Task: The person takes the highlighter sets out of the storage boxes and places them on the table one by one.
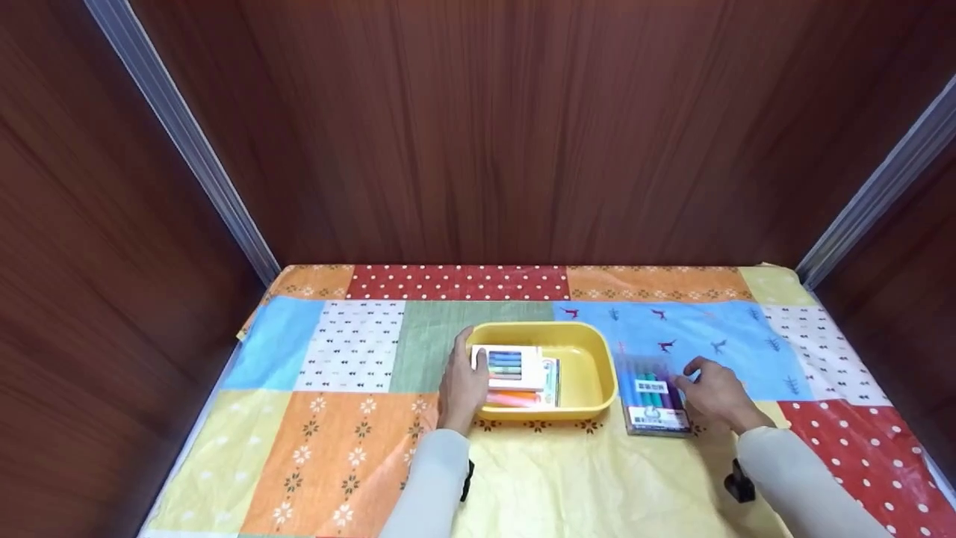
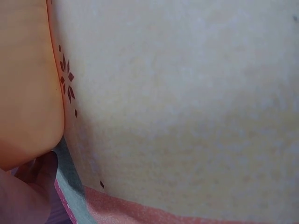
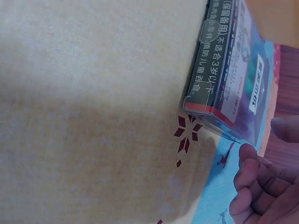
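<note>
A yellow plastic basin (image 1: 579,373) sits near the middle of the table. My left hand (image 1: 461,385) grips its left side, the thumb over the rim and the fingers along the outer wall. Inside the basin lie a white box with a window showing coloured sticks (image 1: 511,366) and an orange-pink item (image 1: 511,399), partly covered. To the basin's right lies a clear case of coloured pens (image 1: 651,396), purple and green, with printed labels. Beside its right edge is my right hand (image 1: 717,390), fingers loosely bent, thumb and fingertips apart in the right wrist view. Whether they touch the case, I cannot tell.
A patchwork-patterned cloth (image 1: 358,448) covers the table. Dark wooden panels (image 1: 463,134) rise behind and at both sides, joined by metal corner strips (image 1: 187,142).
</note>
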`<action>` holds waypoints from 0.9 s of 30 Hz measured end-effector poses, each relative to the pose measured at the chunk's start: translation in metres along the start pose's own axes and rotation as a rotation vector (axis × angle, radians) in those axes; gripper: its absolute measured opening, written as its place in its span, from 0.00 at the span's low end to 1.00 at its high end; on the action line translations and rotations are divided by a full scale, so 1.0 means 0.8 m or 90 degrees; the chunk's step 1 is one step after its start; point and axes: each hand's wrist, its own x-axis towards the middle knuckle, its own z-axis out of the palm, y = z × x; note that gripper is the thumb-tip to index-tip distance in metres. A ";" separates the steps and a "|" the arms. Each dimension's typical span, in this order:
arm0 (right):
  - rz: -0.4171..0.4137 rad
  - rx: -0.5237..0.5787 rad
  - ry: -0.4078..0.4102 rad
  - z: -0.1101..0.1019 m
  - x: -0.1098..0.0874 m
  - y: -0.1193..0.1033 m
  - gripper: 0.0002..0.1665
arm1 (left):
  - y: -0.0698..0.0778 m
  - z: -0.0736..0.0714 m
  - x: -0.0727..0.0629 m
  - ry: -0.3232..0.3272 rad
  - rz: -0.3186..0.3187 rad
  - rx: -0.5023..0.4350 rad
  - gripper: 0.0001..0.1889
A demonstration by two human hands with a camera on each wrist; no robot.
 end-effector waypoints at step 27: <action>-0.089 -0.018 0.021 -0.015 0.007 -0.046 0.26 | -0.002 -0.001 0.000 -0.008 0.018 -0.017 0.27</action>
